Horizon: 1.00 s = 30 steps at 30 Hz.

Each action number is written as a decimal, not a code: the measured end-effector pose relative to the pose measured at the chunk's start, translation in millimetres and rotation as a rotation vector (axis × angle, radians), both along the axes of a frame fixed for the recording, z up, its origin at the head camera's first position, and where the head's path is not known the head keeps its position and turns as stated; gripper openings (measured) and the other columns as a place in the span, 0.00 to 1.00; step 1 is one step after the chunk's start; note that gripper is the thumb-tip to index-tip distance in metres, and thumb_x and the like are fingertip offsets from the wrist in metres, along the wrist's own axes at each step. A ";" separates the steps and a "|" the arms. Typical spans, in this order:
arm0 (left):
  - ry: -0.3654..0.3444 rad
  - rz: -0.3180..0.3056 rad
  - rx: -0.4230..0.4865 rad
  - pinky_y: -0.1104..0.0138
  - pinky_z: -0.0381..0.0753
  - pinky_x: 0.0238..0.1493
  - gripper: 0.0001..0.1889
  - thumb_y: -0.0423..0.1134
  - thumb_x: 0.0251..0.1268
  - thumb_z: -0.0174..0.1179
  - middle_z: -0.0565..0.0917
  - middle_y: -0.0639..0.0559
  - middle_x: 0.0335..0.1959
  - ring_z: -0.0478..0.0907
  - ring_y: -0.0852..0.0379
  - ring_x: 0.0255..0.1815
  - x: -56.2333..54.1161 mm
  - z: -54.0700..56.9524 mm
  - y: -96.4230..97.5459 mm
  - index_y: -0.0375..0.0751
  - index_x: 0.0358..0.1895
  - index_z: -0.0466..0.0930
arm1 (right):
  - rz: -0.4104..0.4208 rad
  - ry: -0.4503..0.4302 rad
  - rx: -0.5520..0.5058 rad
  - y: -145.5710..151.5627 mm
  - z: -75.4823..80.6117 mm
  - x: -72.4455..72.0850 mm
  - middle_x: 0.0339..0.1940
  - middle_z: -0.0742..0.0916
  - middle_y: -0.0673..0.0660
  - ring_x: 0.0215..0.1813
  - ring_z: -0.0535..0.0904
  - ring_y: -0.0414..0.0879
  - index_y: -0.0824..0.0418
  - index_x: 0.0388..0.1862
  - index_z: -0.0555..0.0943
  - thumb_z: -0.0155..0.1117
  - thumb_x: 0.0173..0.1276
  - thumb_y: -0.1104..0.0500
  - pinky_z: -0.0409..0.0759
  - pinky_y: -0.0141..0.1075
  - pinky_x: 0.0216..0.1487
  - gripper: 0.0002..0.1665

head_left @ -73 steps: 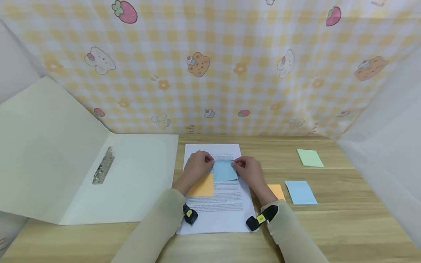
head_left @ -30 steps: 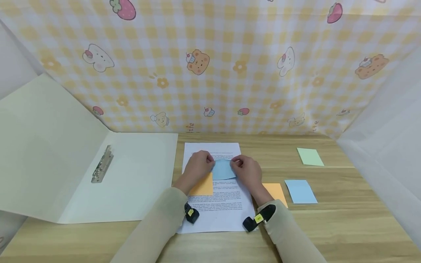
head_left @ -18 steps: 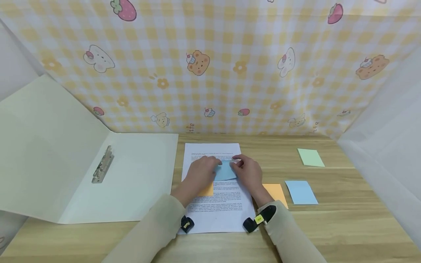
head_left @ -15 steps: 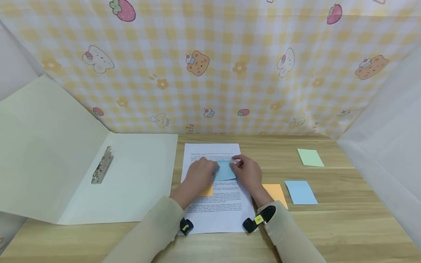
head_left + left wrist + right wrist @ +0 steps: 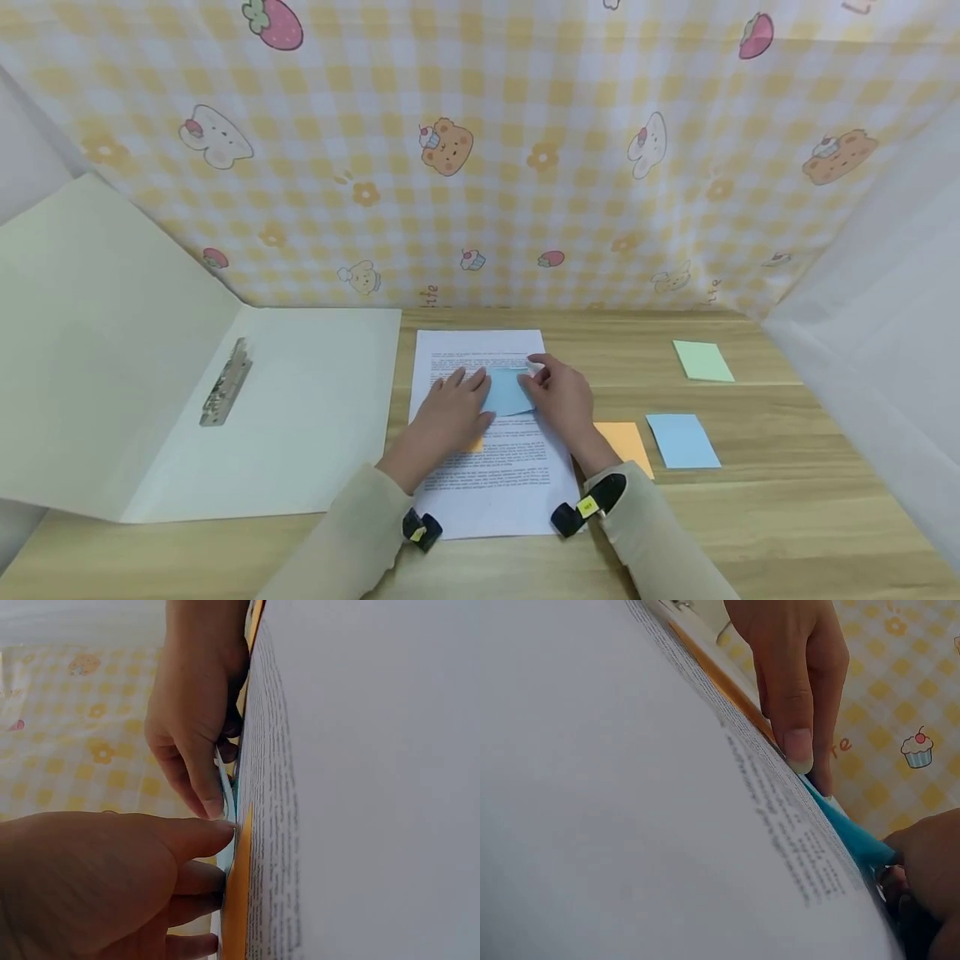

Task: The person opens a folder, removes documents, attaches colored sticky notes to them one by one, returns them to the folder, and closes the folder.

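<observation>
A blue sticky note (image 5: 506,393) lies over a printed sheet of paper (image 5: 495,512) in the middle of the table. My left hand (image 5: 444,417) rests on the sheet with fingers spread, its fingertips right at the note's left edge. Thumb and finger of my right hand (image 5: 561,398) pinch the note's right side; the right wrist view shows this end of the blue note (image 5: 855,838) raised off the page. Beneath my left hand an orange sticky note (image 5: 238,900) is mostly hidden in the head view.
On the left stands an open white folder (image 5: 322,417) with a metal clip (image 5: 227,383). To the right lie a green sticky note (image 5: 703,361), a blue sticky note pad (image 5: 683,442) and an orange one (image 5: 624,442) partly behind my right wrist. A checked cloth (image 5: 480,208) hangs behind.
My left hand has let go of the note's top left corner, shifted down and left, and spread its fingers flat over the page. My right hand keeps its pinch almost in place.
</observation>
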<state>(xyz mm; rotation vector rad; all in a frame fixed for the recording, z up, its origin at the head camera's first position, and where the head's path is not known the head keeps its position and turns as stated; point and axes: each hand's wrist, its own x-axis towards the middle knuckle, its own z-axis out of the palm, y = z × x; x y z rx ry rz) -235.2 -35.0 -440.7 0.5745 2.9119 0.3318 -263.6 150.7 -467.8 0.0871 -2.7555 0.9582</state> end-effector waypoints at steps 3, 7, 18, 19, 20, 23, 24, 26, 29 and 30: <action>-0.016 -0.006 0.002 0.41 0.61 0.78 0.32 0.52 0.75 0.56 0.62 0.50 0.81 0.57 0.41 0.82 0.3 -1.2 -1.1 0.43 0.77 0.64 | 0.016 0.075 0.011 -2.4 3.3 1.2 0.27 0.82 0.53 0.24 0.71 0.42 0.61 0.58 0.85 0.76 0.63 0.54 0.64 0.30 0.24 0.25; -0.024 -0.013 -0.004 0.40 0.60 0.78 0.32 0.53 0.77 0.54 0.61 0.50 0.81 0.56 0.41 0.83 0.6 -1.5 -2.2 0.44 0.77 0.63 | 0.192 0.157 0.039 -11.6 10.7 9.2 0.45 0.88 0.57 0.42 0.85 0.51 0.61 0.64 0.81 0.66 0.72 0.50 0.83 0.40 0.42 0.26; -0.004 -0.029 -0.025 0.41 0.59 0.79 0.28 0.46 0.76 0.53 0.66 0.45 0.79 0.56 0.41 0.83 3.3 -1.2 -4.7 0.39 0.74 0.69 | 0.633 -0.125 0.154 -26.8 0.8 24.0 0.85 0.57 0.54 0.86 0.49 0.48 0.60 0.82 0.53 0.36 0.85 0.46 0.55 0.49 0.83 0.34; -0.007 -0.032 -0.028 0.41 0.59 0.79 0.27 0.46 0.77 0.53 0.66 0.45 0.79 0.56 0.41 0.83 3.2 -0.6 -4.7 0.39 0.74 0.69 | 0.632 -0.119 0.165 -27.0 0.1 24.1 0.85 0.57 0.55 0.86 0.50 0.48 0.60 0.82 0.53 0.36 0.85 0.46 0.55 0.49 0.83 0.34; -0.012 -0.034 -0.027 0.41 0.59 0.79 0.28 0.46 0.77 0.52 0.65 0.45 0.79 0.55 0.41 0.83 3.3 0.1 -4.7 0.39 0.74 0.68 | 0.629 -0.114 0.174 -27.1 0.0 24.2 0.85 0.57 0.55 0.86 0.50 0.48 0.60 0.82 0.52 0.36 0.85 0.46 0.55 0.48 0.83 0.34; -0.027 -0.039 -0.014 0.40 0.58 0.79 0.29 0.47 0.77 0.52 0.64 0.46 0.80 0.55 0.41 0.83 3.9 2.0 -5.3 0.40 0.76 0.66 | 0.612 -0.097 0.203 -28.0 -1.5 24.0 0.85 0.57 0.56 0.86 0.50 0.48 0.61 0.82 0.52 0.35 0.85 0.45 0.56 0.48 0.83 0.35; -0.035 -0.039 -0.011 0.40 0.57 0.79 0.29 0.47 0.78 0.52 0.63 0.46 0.80 0.54 0.41 0.83 4.1 2.6 -5.6 0.40 0.76 0.64 | 0.605 -0.095 0.212 -28.4 -1.8 23.9 0.85 0.57 0.56 0.86 0.50 0.48 0.61 0.82 0.52 0.35 0.85 0.44 0.55 0.48 0.83 0.36; -0.049 -0.039 -0.002 0.40 0.56 0.79 0.30 0.47 0.78 0.52 0.62 0.47 0.81 0.53 0.41 0.84 3.8 3.0 -5.9 0.40 0.77 0.62 | 0.589 -0.088 0.234 -29.1 -2.9 23.6 0.85 0.58 0.57 0.86 0.51 0.49 0.61 0.82 0.52 0.35 0.85 0.44 0.55 0.47 0.83 0.36; -0.066 -0.040 0.002 0.39 0.55 0.79 0.31 0.47 0.78 0.52 0.60 0.48 0.82 0.51 0.42 0.84 3.2 2.0 -6.8 0.43 0.79 0.60 | 0.558 -0.086 0.271 -30.0 -4.8 22.9 0.85 0.58 0.56 0.85 0.53 0.50 0.61 0.82 0.52 0.36 0.84 0.42 0.56 0.47 0.83 0.37; -0.071 -0.041 0.003 0.39 0.55 0.79 0.31 0.47 0.78 0.52 0.59 0.49 0.82 0.50 0.42 0.84 3.0 1.7 -7.0 0.44 0.79 0.60 | 0.547 -0.087 0.284 -30.3 -5.5 22.8 0.85 0.58 0.56 0.85 0.53 0.50 0.61 0.82 0.52 0.36 0.84 0.42 0.56 0.46 0.83 0.38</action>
